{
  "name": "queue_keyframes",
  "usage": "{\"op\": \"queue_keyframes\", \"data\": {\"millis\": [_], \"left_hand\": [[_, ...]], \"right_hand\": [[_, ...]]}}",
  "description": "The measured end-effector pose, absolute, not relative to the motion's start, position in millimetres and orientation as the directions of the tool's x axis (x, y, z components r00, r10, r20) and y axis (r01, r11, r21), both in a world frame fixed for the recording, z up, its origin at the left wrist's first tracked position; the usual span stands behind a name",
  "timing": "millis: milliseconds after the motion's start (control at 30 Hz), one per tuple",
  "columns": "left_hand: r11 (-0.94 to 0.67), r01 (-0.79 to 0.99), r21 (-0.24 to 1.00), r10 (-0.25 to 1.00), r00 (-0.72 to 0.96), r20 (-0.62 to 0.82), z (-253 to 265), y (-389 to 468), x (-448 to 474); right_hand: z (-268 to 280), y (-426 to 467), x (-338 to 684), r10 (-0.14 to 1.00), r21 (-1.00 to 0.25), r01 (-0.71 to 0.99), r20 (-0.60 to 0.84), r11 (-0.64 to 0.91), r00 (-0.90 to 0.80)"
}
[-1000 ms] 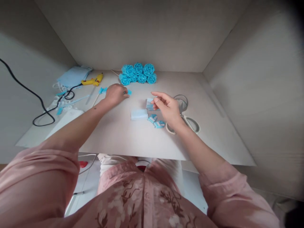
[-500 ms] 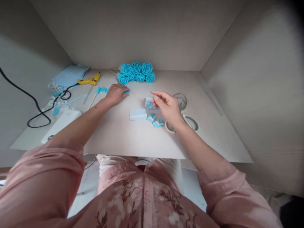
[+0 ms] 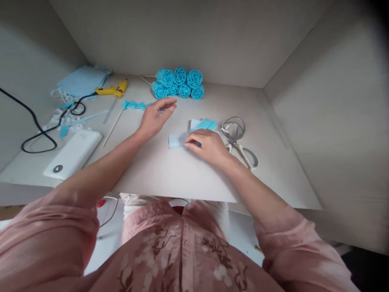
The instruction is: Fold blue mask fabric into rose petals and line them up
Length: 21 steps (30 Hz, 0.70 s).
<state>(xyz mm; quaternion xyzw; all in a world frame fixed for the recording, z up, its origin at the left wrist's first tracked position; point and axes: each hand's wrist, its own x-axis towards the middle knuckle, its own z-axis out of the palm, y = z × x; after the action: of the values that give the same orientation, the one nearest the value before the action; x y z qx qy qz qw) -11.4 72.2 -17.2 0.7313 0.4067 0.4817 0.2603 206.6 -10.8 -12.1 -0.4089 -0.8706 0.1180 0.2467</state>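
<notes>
My right hand (image 3: 209, 147) pinches the right edge of a pale blue piece of face-mask fabric (image 3: 176, 141), which is slightly blurred there. Just behind that hand is a small stack of cut blue mask pieces (image 3: 206, 123). The small folded blue pieces are mostly hidden under my right hand. My left hand (image 3: 156, 117) is held over the table with its fingers loosely apart and nothing in them. Past its wrist runs a row of small blue folded pieces (image 3: 135, 106), with a thin wooden stick (image 3: 113, 129) at its left end.
Several blue fabric roses (image 3: 179, 83) lie at the back. A yellow glue gun (image 3: 112, 90) with a black cord and a pile of face masks (image 3: 82, 83) sit back left. A white power bank (image 3: 74, 154) is front left. Scissors (image 3: 251, 158) and a roll of tape (image 3: 238, 121) are at right.
My left hand has come off the row of blue pieces. My right hand has moved down and left onto the pale fabric piece. The camera view has shifted slightly.
</notes>
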Motion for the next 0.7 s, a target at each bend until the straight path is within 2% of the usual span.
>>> {"op": "queue_keyframes", "data": {"millis": [133,333,433,700], "left_hand": [[-0.423,0.161,0.892,0.902,0.167,0.398,-24.0,52.2,-5.0],[-0.364,0.074,0.928,0.925,0.146,0.351,-17.6,44.4,-3.4],[-0.369,0.053,0.928,0.923,0.137,0.360,-11.7,40.2,-1.4],[-0.389,0.038,0.920,0.911,0.161,0.379,-4.4,32.6,0.6]], "right_hand": [[-13.1,-14.1,198.8,0.738,-0.266,0.689,0.257,0.674,-0.624],[-15.8,-15.4,192.0,0.773,-0.189,0.751,0.223,0.633,-0.595],[-17.3,-14.0,193.0,0.793,-0.222,0.763,0.230,0.607,-0.564],[-23.2,-9.1,199.7,0.871,-0.418,0.765,0.281,0.490,-0.403]]}}
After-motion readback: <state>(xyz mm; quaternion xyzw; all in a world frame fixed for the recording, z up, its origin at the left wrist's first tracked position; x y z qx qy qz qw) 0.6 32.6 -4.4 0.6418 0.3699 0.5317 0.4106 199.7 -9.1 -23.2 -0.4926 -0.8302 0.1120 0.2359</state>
